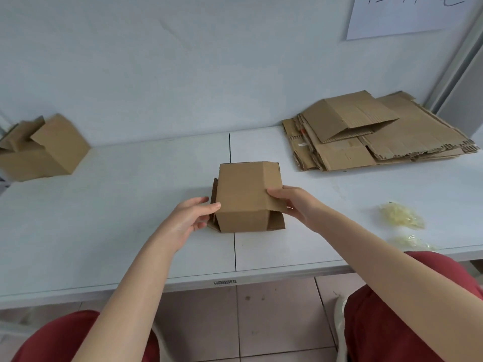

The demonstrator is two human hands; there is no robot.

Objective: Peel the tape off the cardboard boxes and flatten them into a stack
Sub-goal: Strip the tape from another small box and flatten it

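Note:
A small brown cardboard box (243, 194) stands in the middle of the white table (130, 218), its flaps loose at the bottom and sides. My left hand (192, 218) grips its lower left edge. My right hand (295, 202) pinches its right side flap. At the back right lies a stack of flattened cardboard boxes (379, 134). Another box (44, 150), still standing with open flaps, sits at the far left by the wall.
Two crumpled wads of peeled clear tape (401, 215) lie on the table at the right near the front edge. A white wall closes the back. A sheet of paper (407, 14) hangs at the top right. My red-clad knees show below the table.

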